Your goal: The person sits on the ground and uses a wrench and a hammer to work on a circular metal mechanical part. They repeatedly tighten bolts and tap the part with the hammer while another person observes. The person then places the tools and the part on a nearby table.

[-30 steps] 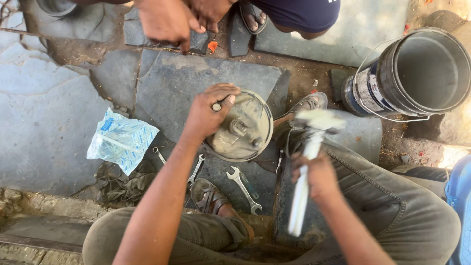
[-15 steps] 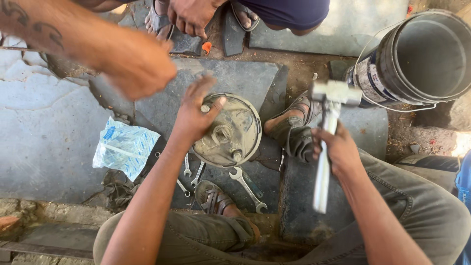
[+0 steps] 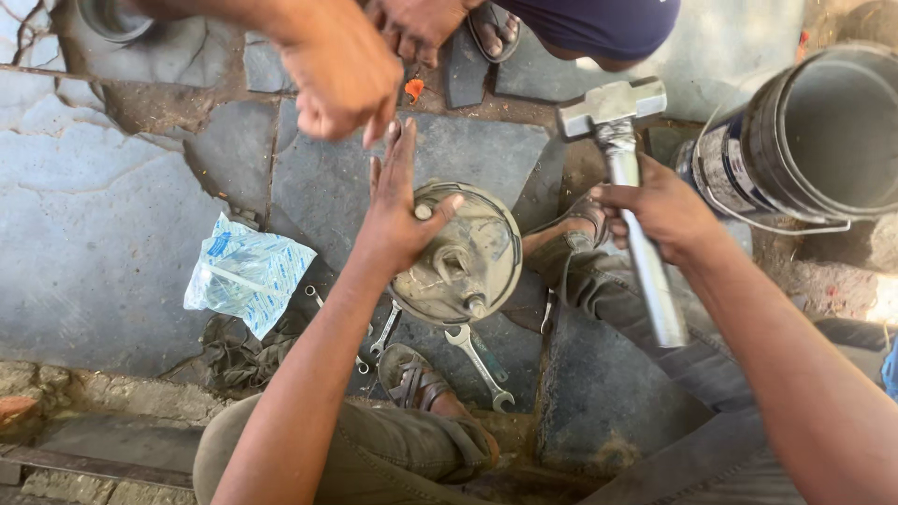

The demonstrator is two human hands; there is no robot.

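Seen from above, a person sits on a stone floor with a round, dirty metal drum plate lying flat between their sandalled feet. The left hand rests on the plate's upper left edge, its fingers stretched out straight and released, the thumb lying across the plate's rim. The right hand is clenched around the silver handle of a sledgehammer, whose grey head is raised above and to the right of the plate, clear of it. Another person's hand hangs loosely curled just above the left fingertips. A spanner lies on the floor just below the plate. A clear plastic bag with blue print sits to the left, and a large dark bucket stands at the upper right.
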